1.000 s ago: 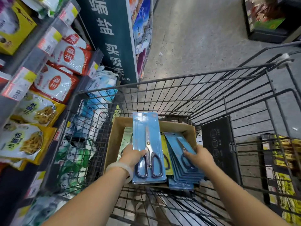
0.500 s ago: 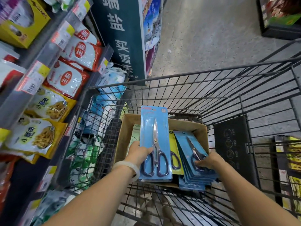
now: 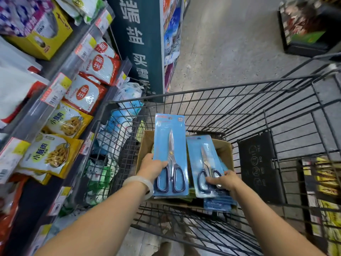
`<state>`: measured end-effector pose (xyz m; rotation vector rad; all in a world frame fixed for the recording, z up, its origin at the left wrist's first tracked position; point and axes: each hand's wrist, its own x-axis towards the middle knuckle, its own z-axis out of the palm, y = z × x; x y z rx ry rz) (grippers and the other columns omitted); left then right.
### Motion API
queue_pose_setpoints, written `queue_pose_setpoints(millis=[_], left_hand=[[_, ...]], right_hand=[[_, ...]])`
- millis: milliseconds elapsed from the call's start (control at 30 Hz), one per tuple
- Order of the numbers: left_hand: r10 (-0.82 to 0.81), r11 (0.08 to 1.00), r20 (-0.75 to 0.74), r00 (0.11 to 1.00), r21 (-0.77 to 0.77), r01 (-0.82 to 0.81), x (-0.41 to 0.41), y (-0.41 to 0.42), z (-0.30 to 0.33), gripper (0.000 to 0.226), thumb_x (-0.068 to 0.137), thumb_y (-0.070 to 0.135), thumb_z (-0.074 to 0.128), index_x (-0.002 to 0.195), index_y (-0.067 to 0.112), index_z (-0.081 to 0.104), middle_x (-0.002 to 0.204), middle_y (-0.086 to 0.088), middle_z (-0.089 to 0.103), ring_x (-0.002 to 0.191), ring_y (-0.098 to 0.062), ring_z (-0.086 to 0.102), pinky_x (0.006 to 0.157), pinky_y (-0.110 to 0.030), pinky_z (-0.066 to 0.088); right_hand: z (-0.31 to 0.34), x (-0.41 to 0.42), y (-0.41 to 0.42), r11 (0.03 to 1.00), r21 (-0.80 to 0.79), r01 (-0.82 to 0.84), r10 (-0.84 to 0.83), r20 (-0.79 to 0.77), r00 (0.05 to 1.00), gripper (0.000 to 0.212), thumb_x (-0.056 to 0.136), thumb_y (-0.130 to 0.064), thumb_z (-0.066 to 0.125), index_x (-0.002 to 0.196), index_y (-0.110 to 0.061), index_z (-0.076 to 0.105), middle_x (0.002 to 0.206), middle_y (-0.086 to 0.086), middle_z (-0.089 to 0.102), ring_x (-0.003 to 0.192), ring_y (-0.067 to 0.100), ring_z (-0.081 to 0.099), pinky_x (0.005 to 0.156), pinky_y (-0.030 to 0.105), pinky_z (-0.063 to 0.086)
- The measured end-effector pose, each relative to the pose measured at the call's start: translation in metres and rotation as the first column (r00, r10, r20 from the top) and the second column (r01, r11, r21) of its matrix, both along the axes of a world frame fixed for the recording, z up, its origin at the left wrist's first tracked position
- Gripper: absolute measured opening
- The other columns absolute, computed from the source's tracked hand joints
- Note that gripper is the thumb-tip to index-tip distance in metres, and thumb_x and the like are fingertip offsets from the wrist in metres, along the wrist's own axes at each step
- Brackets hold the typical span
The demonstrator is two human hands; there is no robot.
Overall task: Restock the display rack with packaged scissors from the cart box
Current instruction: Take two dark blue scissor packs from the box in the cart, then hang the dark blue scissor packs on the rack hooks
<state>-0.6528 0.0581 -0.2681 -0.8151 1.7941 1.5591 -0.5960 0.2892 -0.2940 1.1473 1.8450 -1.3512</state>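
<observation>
We stand over the wire cart [image 3: 239, 111], whose cardboard box [image 3: 224, 147] sits against its left wall with a stack of blue packs [image 3: 217, 206] at the box's near right corner, so most of the stock looks unplaced. No display rack for scissors is in view; only snack shelves [image 3: 60, 100] run along the cart's left side. Our left hand [image 3: 152, 168] grips a large packaged scissors [image 3: 170, 156] at its lower left edge, raised above the box's near left corner. Our right hand [image 3: 224, 181] curls round the bottom of a smaller scissors pack [image 3: 204, 163], tilted up over the stack. We judge the hanging itself not yet begun.
</observation>
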Motion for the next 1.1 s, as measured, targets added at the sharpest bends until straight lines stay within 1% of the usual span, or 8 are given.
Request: queue_pose_setpoints(millis=[133, 367, 467, 567, 700, 833, 1000, 1100], left_hand=[[0.014, 1.0, -0.046, 0.999, 0.003, -0.014, 0.002, -0.012, 0.012, 0.055, 0.062, 0.016, 0.075, 0.114, 0.013, 0.055, 0.106, -0.011, 0.068, 0.095, -0.032, 0.067, 0.088, -0.049, 0.054], [0.12, 0.993, -0.185, 0.975, 0.003, -0.121, 0.024, -0.033, 0.056, 0.042, 0.072, 0.013, 0.078, 0.109, 0.01, 0.058, 0.101, -0.011, 0.069, 0.091, -0.03, 0.068, 0.087, -0.048, 0.055], [0.16, 0.987, -0.267, 0.95, 0.009, -0.163, 0.044, -0.046, 0.071, 0.061, 0.055, 0.038, 0.081, 0.108, 0.015, 0.062, 0.106, -0.006, 0.07, 0.094, -0.025, 0.068, 0.088, -0.045, 0.055], [0.267, 0.964, -0.303, 0.915, 0.082, -0.254, 0.079, -0.059, 0.09, 0.036, 0.07, 0.023, 0.08, 0.102, 0.018, 0.066, 0.103, -0.006, 0.073, 0.095, -0.029, 0.069, 0.089, -0.049, 0.053], [0.437, 0.898, -0.34, 0.833, 0.116, -0.423, 0.147, -0.066, 0.117, 0.027, 0.079, 0.006, 0.073, 0.101, 0.014, 0.06, 0.105, -0.011, 0.069, 0.098, -0.031, 0.066, 0.092, -0.05, 0.052], [0.554, 0.829, -0.343, 0.759, 0.146, -0.539, 0.227, -0.076, 0.133, 0.039, 0.079, 0.001, 0.071, 0.116, 0.004, 0.058, 0.11, -0.015, 0.068, 0.1, -0.032, 0.066, 0.094, -0.05, 0.051], [0.697, 0.701, -0.389, 0.603, 0.192, -0.687, 0.323, -0.098, 0.153, 0.02, 0.085, 0.0, 0.065, 0.102, 0.011, 0.062, 0.095, -0.007, 0.07, 0.089, -0.027, 0.066, 0.085, -0.041, 0.053], [0.754, 0.626, -0.405, 0.518, 0.204, -0.753, 0.38, -0.117, 0.159, 0.029, 0.085, 0.005, 0.067, 0.113, 0.01, 0.06, 0.106, -0.01, 0.069, 0.096, -0.029, 0.066, 0.089, -0.046, 0.053]], right_hand=[[0.025, 0.004, -0.013, 0.992, -0.117, 0.047, -0.073, -0.235, 0.969, 0.04, 0.073, -0.009, 0.077, 0.103, -0.009, 0.051, 0.088, 0.008, 0.064, 0.073, 0.022, 0.061, 0.067, 0.037, 0.053], [0.071, 0.0, -0.033, 0.982, -0.18, -0.056, -0.029, -0.438, 0.898, 0.035, 0.078, -0.002, 0.072, 0.104, -0.017, 0.054, 0.101, 0.007, 0.067, 0.091, 0.027, 0.065, 0.085, 0.046, 0.054], [0.087, 0.006, -0.041, 0.967, -0.191, -0.169, 0.057, -0.485, 0.872, 0.035, 0.08, -0.001, 0.068, 0.107, -0.017, 0.053, 0.098, 0.004, 0.066, 0.084, 0.021, 0.063, 0.074, 0.037, 0.052], [0.101, 0.019, -0.05, 0.942, -0.186, -0.28, 0.145, -0.525, 0.838, 0.043, 0.078, -0.001, 0.07, 0.116, -0.011, 0.053, 0.099, 0.006, 0.069, 0.086, 0.024, 0.066, 0.074, 0.039, 0.054], [0.124, 0.051, -0.065, 0.88, -0.212, -0.425, 0.226, -0.6, 0.767, 0.037, 0.078, 0.003, 0.069, 0.107, -0.017, 0.058, 0.09, -0.001, 0.07, 0.075, 0.016, 0.067, 0.055, 0.023, 0.054], [0.138, 0.095, -0.088, 0.804, -0.218, -0.553, 0.323, -0.62, 0.714, 0.043, 0.076, 0.003, 0.071, 0.112, -0.015, 0.058, 0.101, 0.008, 0.071, 0.089, 0.031, 0.069, 0.078, 0.049, 0.057], [0.151, 0.149, -0.13, 0.697, -0.243, -0.675, 0.394, -0.657, 0.643, 0.039, 0.077, -0.001, 0.071, 0.111, -0.016, 0.058, 0.104, 0.008, 0.071, 0.093, 0.03, 0.069, 0.083, 0.048, 0.056], [0.158, 0.181, -0.164, 0.617, -0.234, -0.751, 0.446, -0.683, 0.579, 0.04, 0.076, 0.0, 0.071, 0.113, -0.01, 0.06, 0.103, 0.009, 0.072, 0.089, 0.025, 0.07, 0.073, 0.038, 0.058]])
